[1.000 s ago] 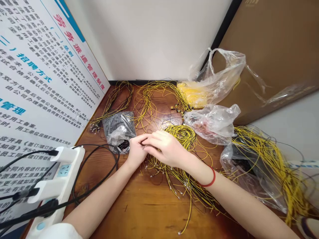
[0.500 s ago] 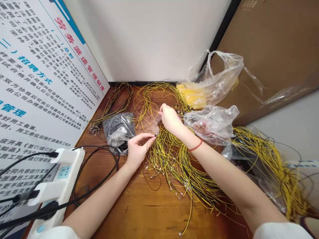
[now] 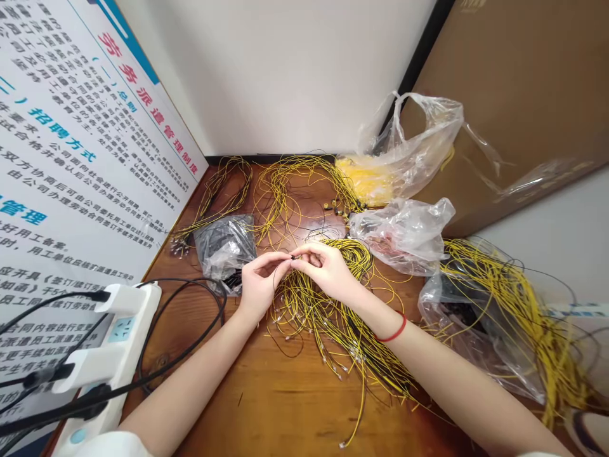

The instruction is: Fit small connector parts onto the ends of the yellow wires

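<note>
Two hands, close together over the bench (image 3: 228, 406). What's in them?

The left hand (image 3: 261, 285) and right hand (image 3: 326, 271) are curled narrow, their fingertips meeting on a dark wire end (image 3: 295, 258). It's too small to make out more.

Where's that wire end?

Between the hands, just above a loose heap of yellow wires (image 3: 328, 324) in the middle of the bench.

What's around them?

A dark plastic bag (image 3: 224, 254) sits just beyond the left hand, and a clear bag (image 3: 402, 236) lies beyond the right. More yellow wires (image 3: 504, 298) spill across another bag at far right. A power strip (image 3: 111, 355) lies at the bench's left edge.
</note>
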`<state>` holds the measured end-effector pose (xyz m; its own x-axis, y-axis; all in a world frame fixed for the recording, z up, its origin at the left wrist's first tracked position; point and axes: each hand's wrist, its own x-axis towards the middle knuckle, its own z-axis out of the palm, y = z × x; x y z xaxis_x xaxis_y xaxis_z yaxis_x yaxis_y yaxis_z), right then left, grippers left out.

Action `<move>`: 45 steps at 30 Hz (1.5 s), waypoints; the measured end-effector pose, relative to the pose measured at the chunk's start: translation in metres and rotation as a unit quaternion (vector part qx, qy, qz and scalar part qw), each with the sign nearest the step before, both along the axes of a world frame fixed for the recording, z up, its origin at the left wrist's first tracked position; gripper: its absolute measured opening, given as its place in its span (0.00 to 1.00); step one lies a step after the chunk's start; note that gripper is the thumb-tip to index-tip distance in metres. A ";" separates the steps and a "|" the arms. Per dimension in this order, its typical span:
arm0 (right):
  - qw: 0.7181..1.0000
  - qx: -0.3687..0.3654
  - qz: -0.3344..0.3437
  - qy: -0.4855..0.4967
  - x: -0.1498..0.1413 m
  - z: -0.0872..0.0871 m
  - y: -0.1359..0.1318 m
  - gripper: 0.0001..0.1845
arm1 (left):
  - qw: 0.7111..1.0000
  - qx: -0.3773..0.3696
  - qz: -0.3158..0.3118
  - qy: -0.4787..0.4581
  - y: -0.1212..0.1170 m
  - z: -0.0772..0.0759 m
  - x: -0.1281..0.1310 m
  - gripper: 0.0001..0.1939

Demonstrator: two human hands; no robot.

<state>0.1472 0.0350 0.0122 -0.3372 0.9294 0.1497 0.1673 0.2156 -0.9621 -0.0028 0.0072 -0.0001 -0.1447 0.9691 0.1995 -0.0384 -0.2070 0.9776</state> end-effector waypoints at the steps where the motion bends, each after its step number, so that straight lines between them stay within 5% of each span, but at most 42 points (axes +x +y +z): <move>1: 1.000 0.001 -0.003 0.001 0.000 0.000 0.001 0.06 | 1.000 -0.003 -0.002 -0.001 0.000 0.000 0.000 0.08; 12: 0.993 0.092 -0.060 -0.043 -0.006 -0.002 -0.009 0.03 | 0.999 -0.039 -0.010 -0.009 0.000 0.002 0.000 0.12; 16: 0.979 0.168 -0.091 -0.073 -0.006 -0.004 -0.012 0.04 | 0.997 -0.063 -0.023 -0.035 0.001 0.002 0.000 0.21; 23: 0.955 0.259 -0.091 -0.115 -0.008 -0.007 -0.016 0.06 | 0.998 -0.056 -0.020 -0.005 0.002 0.000 0.000 0.19; 31: 0.948 0.284 -0.093 -0.108 -0.010 -0.004 -0.018 0.04 | 0.998 -0.058 0.037 -0.013 0.004 0.003 0.000 0.12; 45: 0.961 0.233 -0.090 -0.121 -0.002 -0.003 -0.014 0.10 | 0.995 -0.089 0.023 -0.032 0.004 0.002 0.001 0.14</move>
<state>0.1450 0.0205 0.0089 -0.2540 0.8271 0.5013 0.4498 0.5599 -0.6959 -0.0014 0.0108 0.0019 -0.1967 0.9804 0.0136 -0.0970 -0.0333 0.9947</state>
